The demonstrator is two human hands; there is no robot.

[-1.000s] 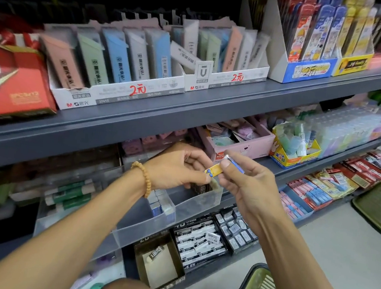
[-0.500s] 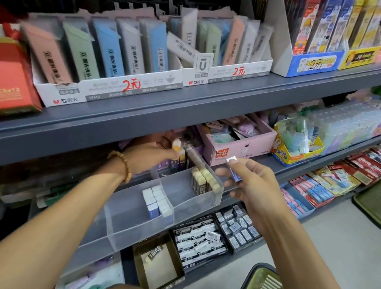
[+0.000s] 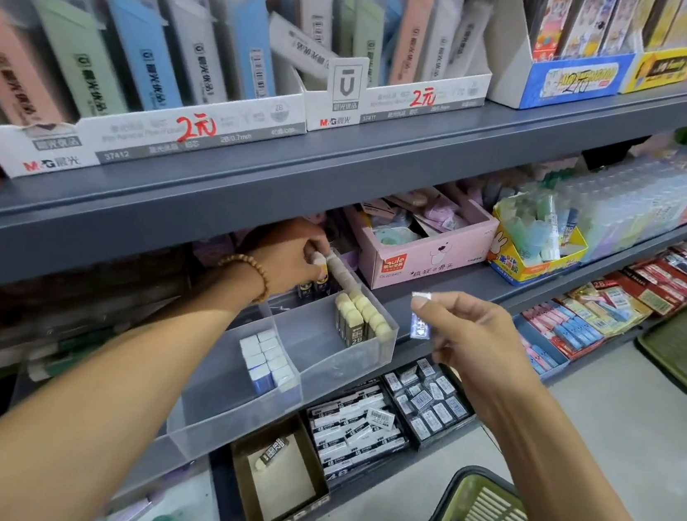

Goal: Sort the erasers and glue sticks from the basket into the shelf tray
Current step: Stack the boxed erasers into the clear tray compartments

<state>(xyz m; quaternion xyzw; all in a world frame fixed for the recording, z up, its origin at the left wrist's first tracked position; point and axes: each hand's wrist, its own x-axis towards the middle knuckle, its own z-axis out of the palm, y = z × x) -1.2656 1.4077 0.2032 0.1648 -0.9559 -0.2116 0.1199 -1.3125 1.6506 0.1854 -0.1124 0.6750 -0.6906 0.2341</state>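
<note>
Right hand (image 3: pixel 470 341) pinched a small blue-and-white eraser (image 3: pixel 419 322) in the air beside the clear shelf tray (image 3: pixel 311 369), above the green basket (image 3: pixel 471 505). Farther in, the left hand (image 3: pixel 290 260) gripped a yellow-sleeved eraser (image 3: pixel 319 260) at the tray's rear compartment.

erasers (image 3: pixel 362 319) in shelf tray (image 3: pixel 227 415), basket (image 3: pixel 475 510) below right
</note>
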